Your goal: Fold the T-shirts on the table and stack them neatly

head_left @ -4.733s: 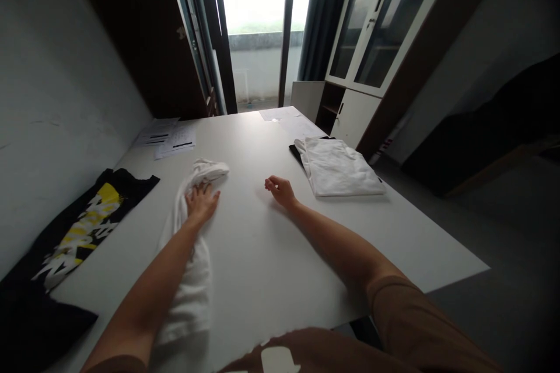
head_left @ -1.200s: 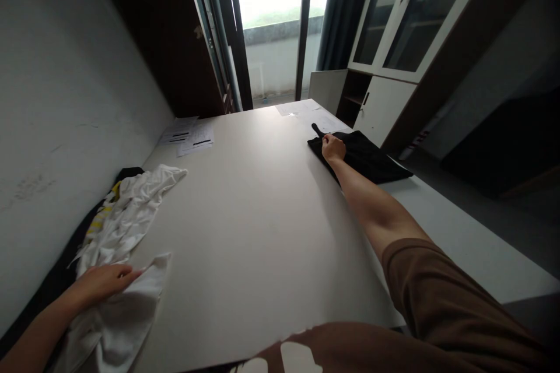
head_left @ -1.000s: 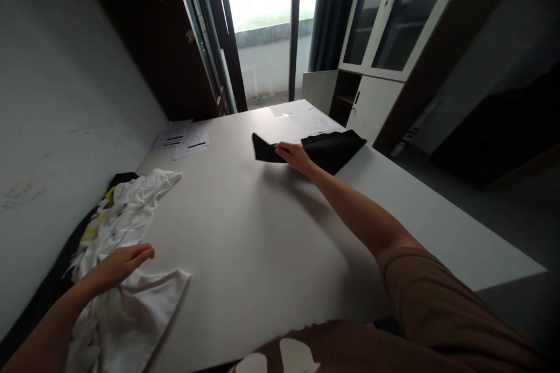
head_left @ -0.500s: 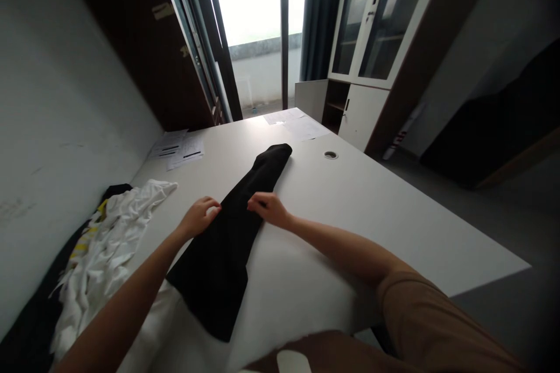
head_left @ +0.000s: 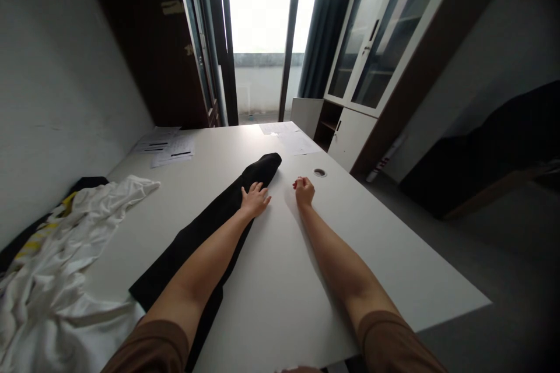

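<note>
A black garment (head_left: pixel 210 213), folded lengthwise into a long strip like trousers, lies slantwise on the white table (head_left: pixel 280 280). Its narrow end points away from me, and my left forearm covers part of the wide near end. My left hand (head_left: pixel 255 200) rests on the cloth near the far end with fingers spread. To the right of the garment, apart from it, my right hand (head_left: pixel 305 191) is held over the table with its fingers curled in; I see nothing in them.
Crumpled white cloth (head_left: pixel 87 233) with yellow and black parts is heaped at the left by the wall. Papers (head_left: pixel 175 148) with dark pens lie at the far left, and more sheets (head_left: pixel 291 139) at the far edge. A round cable hole (head_left: pixel 319 172) is right of my right hand.
My left hand has gone from the garment's left edge forward onto its far part, and its fingers have spread. My right hand has left the cloth, moving right. The view has shifted slightly.
</note>
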Action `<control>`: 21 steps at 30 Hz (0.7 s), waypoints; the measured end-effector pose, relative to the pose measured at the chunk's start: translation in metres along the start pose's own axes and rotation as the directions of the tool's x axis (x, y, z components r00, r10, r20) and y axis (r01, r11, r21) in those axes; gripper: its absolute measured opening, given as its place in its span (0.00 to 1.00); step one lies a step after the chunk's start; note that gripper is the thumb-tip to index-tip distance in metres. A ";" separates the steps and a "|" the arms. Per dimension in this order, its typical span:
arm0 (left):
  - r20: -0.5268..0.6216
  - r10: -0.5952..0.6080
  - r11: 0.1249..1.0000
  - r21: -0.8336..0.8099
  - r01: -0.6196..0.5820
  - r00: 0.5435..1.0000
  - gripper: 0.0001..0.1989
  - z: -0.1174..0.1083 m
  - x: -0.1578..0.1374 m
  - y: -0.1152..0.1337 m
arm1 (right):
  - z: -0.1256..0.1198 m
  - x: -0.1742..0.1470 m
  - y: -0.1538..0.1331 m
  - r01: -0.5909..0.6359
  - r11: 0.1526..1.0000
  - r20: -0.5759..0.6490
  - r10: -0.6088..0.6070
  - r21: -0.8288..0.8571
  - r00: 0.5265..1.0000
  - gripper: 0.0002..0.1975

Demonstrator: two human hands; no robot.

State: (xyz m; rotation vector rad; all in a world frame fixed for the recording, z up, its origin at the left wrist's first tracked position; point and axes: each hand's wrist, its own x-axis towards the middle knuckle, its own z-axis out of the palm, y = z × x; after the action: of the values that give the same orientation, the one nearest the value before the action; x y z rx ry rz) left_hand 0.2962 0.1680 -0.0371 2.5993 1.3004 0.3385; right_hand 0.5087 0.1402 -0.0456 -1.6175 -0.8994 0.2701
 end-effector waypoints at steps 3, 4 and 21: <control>-0.044 -0.047 0.999 0.018 0.048 0.998 0.25 0.000 -0.010 -0.018 | 0.006 -0.003 0.003 0.025 1.000 0.094 -0.024 -0.010 0.995 0.19; -0.048 -0.070 0.997 0.032 0.072 0.996 0.26 -0.003 -0.016 -0.029 | 0.009 -0.005 0.003 0.039 0.999 0.129 -0.037 -0.011 0.991 0.19; -0.153 -0.691 0.649 0.300 0.699 0.707 0.28 -0.142 -0.254 -0.303 | 0.032 -0.045 -0.017 0.343 0.933 0.511 -0.244 -0.108 0.824 0.16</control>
State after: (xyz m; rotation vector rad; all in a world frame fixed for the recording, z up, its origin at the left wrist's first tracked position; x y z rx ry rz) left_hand -0.1233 0.1544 -0.0179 2.0598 2.4103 -0.0039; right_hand 0.4520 0.1334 -0.0517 -1.5821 -1.5985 0.3942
